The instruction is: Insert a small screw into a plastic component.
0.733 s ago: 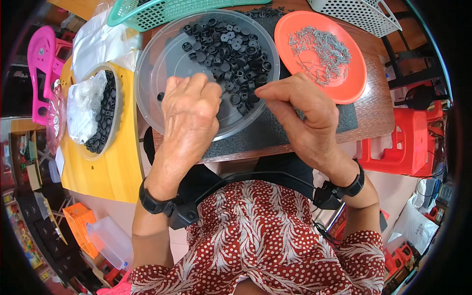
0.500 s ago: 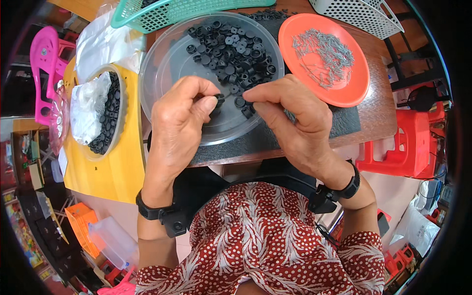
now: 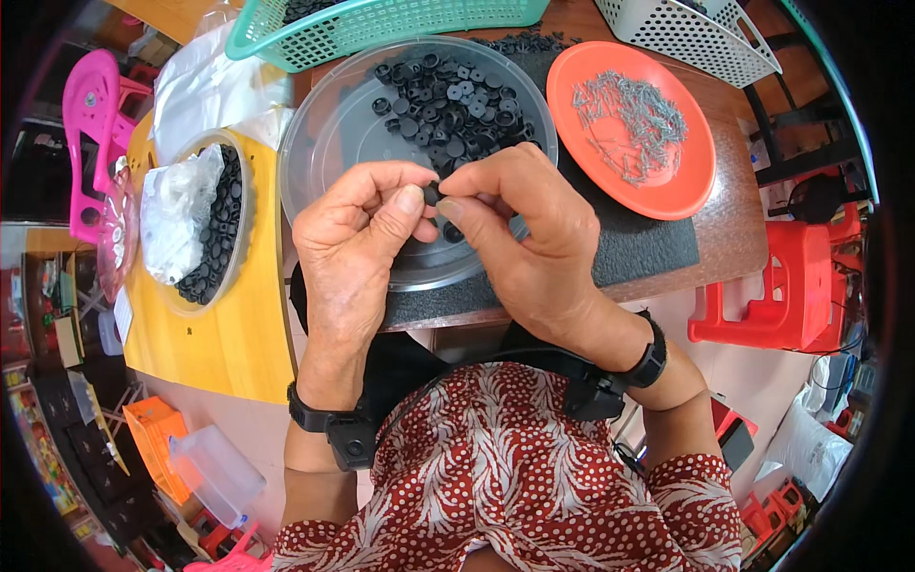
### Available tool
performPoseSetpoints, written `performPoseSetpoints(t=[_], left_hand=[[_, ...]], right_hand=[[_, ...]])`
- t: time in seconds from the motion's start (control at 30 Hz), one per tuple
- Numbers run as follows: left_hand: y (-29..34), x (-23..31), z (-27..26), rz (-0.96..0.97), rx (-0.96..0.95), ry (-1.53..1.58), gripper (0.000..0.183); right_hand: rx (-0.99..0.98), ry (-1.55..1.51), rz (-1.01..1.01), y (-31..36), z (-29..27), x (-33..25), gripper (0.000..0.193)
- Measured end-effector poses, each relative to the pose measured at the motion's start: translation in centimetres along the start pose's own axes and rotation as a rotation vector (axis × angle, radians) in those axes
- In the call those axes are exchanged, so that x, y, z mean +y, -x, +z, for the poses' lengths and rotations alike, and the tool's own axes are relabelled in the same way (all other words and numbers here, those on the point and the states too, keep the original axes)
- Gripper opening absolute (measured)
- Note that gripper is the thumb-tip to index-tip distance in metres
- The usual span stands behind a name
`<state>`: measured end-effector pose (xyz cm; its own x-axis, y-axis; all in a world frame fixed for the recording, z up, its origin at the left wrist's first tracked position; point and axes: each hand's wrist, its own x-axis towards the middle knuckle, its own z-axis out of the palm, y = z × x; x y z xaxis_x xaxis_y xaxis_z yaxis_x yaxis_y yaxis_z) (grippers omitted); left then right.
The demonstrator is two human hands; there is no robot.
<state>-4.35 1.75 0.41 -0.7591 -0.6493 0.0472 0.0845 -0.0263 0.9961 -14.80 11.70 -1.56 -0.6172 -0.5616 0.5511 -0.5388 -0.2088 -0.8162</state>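
Pinching one small black cap (image 3: pixel 432 194) between them, the left hand (image 3: pixel 357 243) and right hand (image 3: pixel 529 238) meet fingertip to fingertip above the clear round tray (image 3: pixel 329 143), which holds a heap of black caps (image 3: pixel 448 105). An orange plate (image 3: pixel 681 186) of metal pins (image 3: pixel 629 105) sits just right on the bench (image 3: pixel 729 238).

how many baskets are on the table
2: a green mesh basket at the top edge behind the clear round tray, and a white one at top right behind the orange plate. Both are cropped.
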Motion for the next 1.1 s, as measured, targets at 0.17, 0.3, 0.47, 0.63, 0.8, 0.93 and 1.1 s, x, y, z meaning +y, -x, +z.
performPoseSetpoints(t=[0.17,0.3,0.47,0.63,0.8,0.93,1.1], left_hand=[[0.4,0.1,0.6,0.025,0.078,-0.020,0.016],[0.5,0.1,0.1,-0.025,0.035,0.128,0.019],[0.6,-0.3,-1.2,-0.065,-0.056,0.362,0.025],[1.3,-0.5,-1.2,-0.082,-0.127,0.541,0.028],[1.5,-0.4,-1.2,-0.078,-0.138,0.542,0.029],[1.7,-0.6,-1.0,-0.080,-0.112,0.463,0.030],[2.1,0.1,-0.2,-0.105,-0.065,0.423,0.027]], right_hand=[[-0.039,0.161,-0.250,-0.2,-0.3,0.9,0.017],[-0.104,0.078,-0.207,-0.2,-0.6,0.2,0.018],[-0.139,-0.046,-0.003,-0.2,-1.9,-1.4,0.017],[-0.108,-0.030,-0.040,0.2,-1.3,-1.3,0.016],[-0.056,-0.040,-0.067,0.4,-1.2,-1.3,0.015],[-0.109,0.003,-0.038,0.5,-2.1,-1.4,0.015],[-0.119,0.022,-0.061,0.7,-2.6,-1.6,0.017]])
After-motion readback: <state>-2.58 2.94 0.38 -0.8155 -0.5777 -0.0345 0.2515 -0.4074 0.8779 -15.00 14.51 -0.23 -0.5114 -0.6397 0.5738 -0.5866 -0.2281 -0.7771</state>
